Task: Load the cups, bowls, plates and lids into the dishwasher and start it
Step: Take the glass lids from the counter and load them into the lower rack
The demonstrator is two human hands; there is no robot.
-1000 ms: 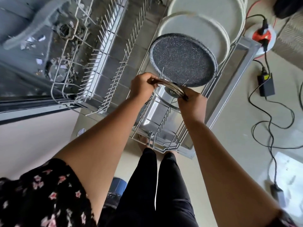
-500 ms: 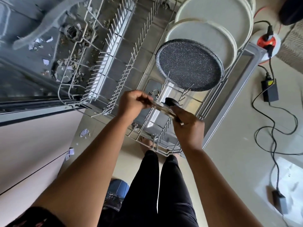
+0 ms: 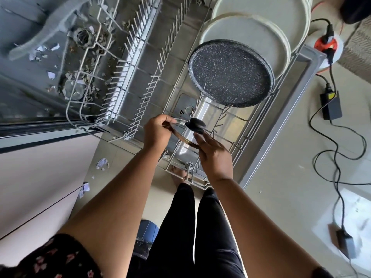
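The lid (image 3: 179, 127) is hanging tilted over the near right part of the rack (image 3: 128, 63), close in front of the dark plate (image 3: 230, 73). This plate is standing on edge between the tines, with two white plates (image 3: 247, 35) standing behind it in the same row. A short stretch of open tines is showing between the lid and the dark plate, and the long rows to the left are giving wide room. The rack's near edge is lying just under the right hand (image 3: 213, 155). A yellow label on the adapter (image 3: 331, 105) on the floor is too small to read. The left hand (image 3: 156, 130) is pinching the lid's far rim with curled fingers. The right hand's fingers are reaching nearly straight, a little spread, touching the near rim below the knob (image 3: 195, 125).
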